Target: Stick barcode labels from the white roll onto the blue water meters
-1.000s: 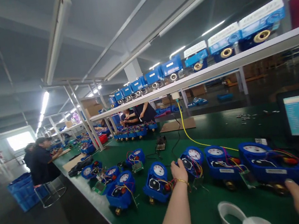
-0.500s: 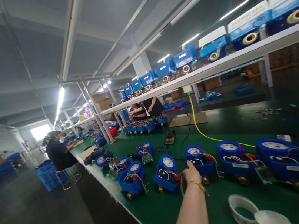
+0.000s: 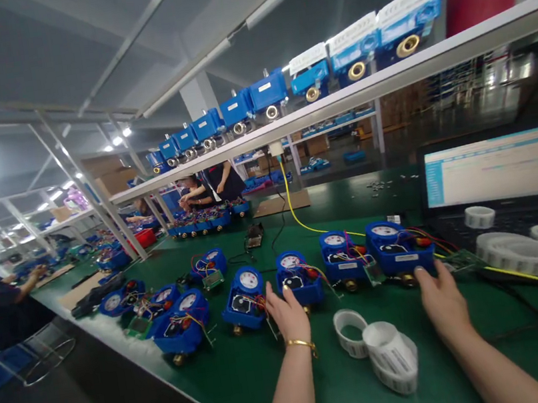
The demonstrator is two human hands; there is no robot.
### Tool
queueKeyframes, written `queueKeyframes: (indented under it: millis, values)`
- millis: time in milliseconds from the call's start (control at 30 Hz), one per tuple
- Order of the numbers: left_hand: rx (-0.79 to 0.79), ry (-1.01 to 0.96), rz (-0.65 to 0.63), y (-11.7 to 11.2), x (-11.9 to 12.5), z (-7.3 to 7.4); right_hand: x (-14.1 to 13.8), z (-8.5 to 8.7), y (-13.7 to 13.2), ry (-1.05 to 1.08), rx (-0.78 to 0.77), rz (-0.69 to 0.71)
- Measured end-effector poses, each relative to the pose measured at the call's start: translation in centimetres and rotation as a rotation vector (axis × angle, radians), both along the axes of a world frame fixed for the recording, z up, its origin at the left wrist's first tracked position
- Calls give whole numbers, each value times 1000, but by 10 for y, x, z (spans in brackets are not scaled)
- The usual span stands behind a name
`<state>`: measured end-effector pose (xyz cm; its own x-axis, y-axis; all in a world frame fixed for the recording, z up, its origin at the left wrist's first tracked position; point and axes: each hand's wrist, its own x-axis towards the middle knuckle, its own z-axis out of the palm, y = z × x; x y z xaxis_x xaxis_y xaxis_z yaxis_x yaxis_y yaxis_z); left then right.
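While L hand reaches fwd, fingers spread, R hand at blue meter, grip unclear.

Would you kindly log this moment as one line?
left hand: spread, at blue meter; right hand: at rightmost benchtop meter; laptop screen: lit

meters on bench; label rolls before them; laptop right; shelf behind

Between the left hand and right hand, label rolls block a low sideways sweep, but bare desk lies open on their near side. A row of blue meters bars the way forward, with narrow gaps between some; behind it hangs a yellow cable, beneath the shelf.
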<state>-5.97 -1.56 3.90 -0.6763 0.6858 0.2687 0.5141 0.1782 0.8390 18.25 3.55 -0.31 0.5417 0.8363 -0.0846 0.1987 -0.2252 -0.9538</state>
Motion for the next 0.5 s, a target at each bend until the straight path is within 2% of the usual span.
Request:
queueKeyframes:
  millis: [67,133,233,300,400,500]
  values:
    - [83,138,-36,-11,11,1,1,-1,1,5,-1,-1]
    - [179,378,-107,-19,21,3,1,0,1,9,-3,0]
    - [234,794,-324,-20,29,7,-1,5,-1,16,-3,13]
    - [193,948,-463,-14,30,11,-3,9,-3,17,-20,20]
    - [145,1010,-500,-4,25,16,0,6,-1,9,-89,30]
    - [155,966,-453,0,21,16,10,-14,12,-19,-124,31]
